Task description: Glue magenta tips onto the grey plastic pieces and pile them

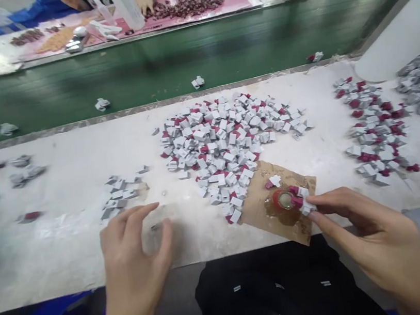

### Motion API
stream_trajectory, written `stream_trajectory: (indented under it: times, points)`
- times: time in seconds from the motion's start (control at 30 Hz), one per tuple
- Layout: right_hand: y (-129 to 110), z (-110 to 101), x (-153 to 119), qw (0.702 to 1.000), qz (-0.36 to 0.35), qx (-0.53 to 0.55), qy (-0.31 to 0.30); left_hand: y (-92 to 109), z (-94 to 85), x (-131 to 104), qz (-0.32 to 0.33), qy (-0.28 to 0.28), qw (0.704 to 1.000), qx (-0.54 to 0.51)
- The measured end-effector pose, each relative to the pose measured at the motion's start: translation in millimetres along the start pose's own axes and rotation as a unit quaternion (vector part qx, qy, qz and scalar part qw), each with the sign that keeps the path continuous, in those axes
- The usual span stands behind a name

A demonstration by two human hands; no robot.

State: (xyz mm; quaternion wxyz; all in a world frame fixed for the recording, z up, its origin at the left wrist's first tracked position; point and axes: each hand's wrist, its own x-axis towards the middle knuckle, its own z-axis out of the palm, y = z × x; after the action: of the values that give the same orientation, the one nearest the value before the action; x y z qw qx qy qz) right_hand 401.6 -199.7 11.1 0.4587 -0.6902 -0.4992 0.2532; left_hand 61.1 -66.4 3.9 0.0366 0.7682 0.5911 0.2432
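Pinching small grey-and-magenta plastic parts [303, 202] in right hand [376, 230], fingertips nearly together, against a red-rimmed round pot [276, 200] — apparently dipping. Holding left hand [134, 257] spread, empty — probably needing a light, steady touch next.

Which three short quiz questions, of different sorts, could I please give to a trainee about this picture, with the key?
1. Which hand holds a grey and dark-pink part at its fingertips?
2. True or false: the long strip beyond the white table is blue.
3. Fill in: the red-rimmed round item rests on a ____ sheet.

Key:
1. The right hand; the left hand is open, its thumb apart from the index finger.
2. False; it is green.
3. Brown.
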Motion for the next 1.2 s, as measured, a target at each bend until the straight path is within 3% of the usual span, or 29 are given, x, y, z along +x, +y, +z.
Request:
stream_trajectory:
  times: [0.2, 0.4, 0.57, 0.67, 0.77, 0.87, 0.97, 1.07, 1.2]
  points:
    - [5, -3, -3, 1.000, -0.001, 0.002, 0.007, -16, -9.9, -32, -0.023, -0.073, 0.994, 0.080]
    - [2, 1, 2, 1.000, -0.005, 0.010, 0.004, -21, 3.7, -23, 0.033, -0.064, 0.997, 0.027]
    - [0, 5, 6, 0.999, -0.012, 0.030, 0.007, 0, 15.0, -7, 0.044, -0.014, 0.999, -0.006]
    - [-1, 7, 6, 0.999, -0.007, 0.031, 0.004, 20, 12.5, -4, -0.025, 0.006, 0.999, -0.039]
    - [-3, 7, 7, 1.000, -0.003, 0.027, 0.003, 35, 6.6, -3, -0.077, -0.014, 0.996, -0.043]
    - [-4, 7, 9, 1.000, -0.002, 0.026, 0.003, 40, 7.3, 3, -0.008, 0.001, 0.999, -0.042]
    - [-3, 7, 10, 1.000, -0.002, 0.030, 0.003, 36, 16.1, 10, 0.054, -0.041, 0.995, -0.068]
    - [-2, 7, 10, 0.999, 0.006, 0.036, 0.000, 27, 24.3, 12, 0.033, -0.114, 0.987, -0.108]
    - [0, 6, 11, 0.998, 0.017, 0.062, -0.001, 20, 25.1, 9, -0.001, -0.130, 0.983, -0.130]
